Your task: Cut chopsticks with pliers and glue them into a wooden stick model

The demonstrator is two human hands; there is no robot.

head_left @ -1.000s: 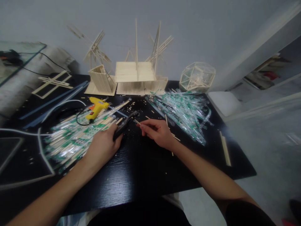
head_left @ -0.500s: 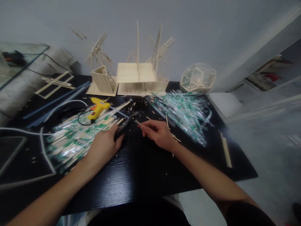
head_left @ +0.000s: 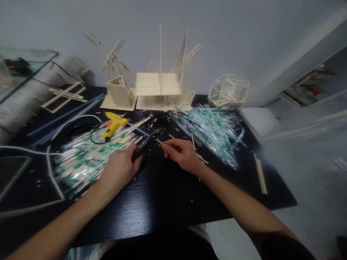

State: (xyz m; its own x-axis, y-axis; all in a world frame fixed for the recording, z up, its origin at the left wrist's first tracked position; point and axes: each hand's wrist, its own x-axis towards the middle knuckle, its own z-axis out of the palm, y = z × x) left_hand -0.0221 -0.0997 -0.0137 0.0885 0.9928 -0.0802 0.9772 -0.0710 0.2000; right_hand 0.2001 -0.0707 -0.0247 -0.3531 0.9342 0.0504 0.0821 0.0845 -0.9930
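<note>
My left hand (head_left: 120,166) is wrapped round the dark handles of a pair of pliers (head_left: 146,143), whose jaws point up and to the right. Between the thumb and fingers of my right hand (head_left: 183,154) is a short thin wooden stick (head_left: 159,141); its free end lies close to the plier jaws, and I cannot tell whether they touch. Small wood scraps (head_left: 154,124) are scattered just beyond the pliers. A few loose sticks (head_left: 202,158) lie on the table beside and partly behind my right hand.
Wrapped chopsticks (head_left: 89,162) and a yellow glue gun (head_left: 115,124) lie left on the black table (head_left: 168,206). Empty-looking plastic wrappers (head_left: 214,126) are heaped right. Wooden stick models (head_left: 158,83) line the back, with a many-sided frame (head_left: 229,90) at right. A white cable (head_left: 50,169) curves at left.
Almost nothing differs. The view has shifted very slightly; both hands keep their places, with the pliers and the stick still held.
</note>
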